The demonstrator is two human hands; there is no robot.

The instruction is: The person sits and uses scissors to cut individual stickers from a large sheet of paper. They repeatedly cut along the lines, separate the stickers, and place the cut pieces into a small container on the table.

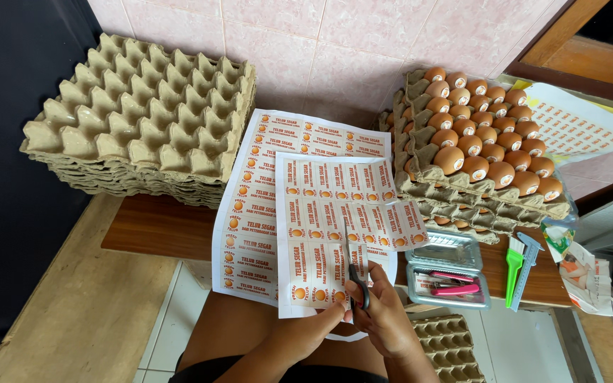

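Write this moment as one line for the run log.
right hand: cutting with scissors | left hand: holds label sheet | egg trays: right

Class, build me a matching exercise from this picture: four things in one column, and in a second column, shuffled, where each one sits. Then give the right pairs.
Things:
1. scissors
2. stack of empty egg trays
3. brown eggs
4. green brush

Places:
A. far left of the table, against the tiled wall
B. in the right hand, cutting the label sheet that the left hand holds at its lower edge
C. on the table's right end, beside the clear plastic box
D. filling the top tray of the stack on the right

Pairs: 1-B, 2-A, 3-D, 4-C
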